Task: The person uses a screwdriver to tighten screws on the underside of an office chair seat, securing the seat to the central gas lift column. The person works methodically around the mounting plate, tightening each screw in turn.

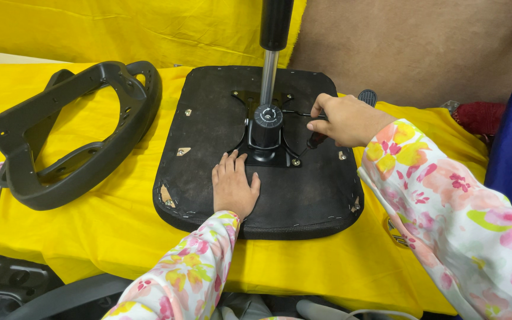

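Seat (303, 189) lies upside down on counter (90, 231); looks heavy, stiff. Left hand (232, 186) flat, open, pressing it. Right hand (342, 120) closed around screwdriver (314, 142) at bracket (268, 151). Best gripped by rim.

The seat underside (303, 189) is covered in matt black cloth, coarse and a little dusty, stapled along the edge. Bolted to it is a mounting plate (268, 151) of black-painted metal with a slight sheen. The gas cylinder (268, 77) rising from it is polished chrome below and glossy black above. The armrest frame (66, 172) looks like moulded plastic — matt, faintly grained. The yellow tablecloth (120, 231) is thin, creased cloth — possibly synthetic.
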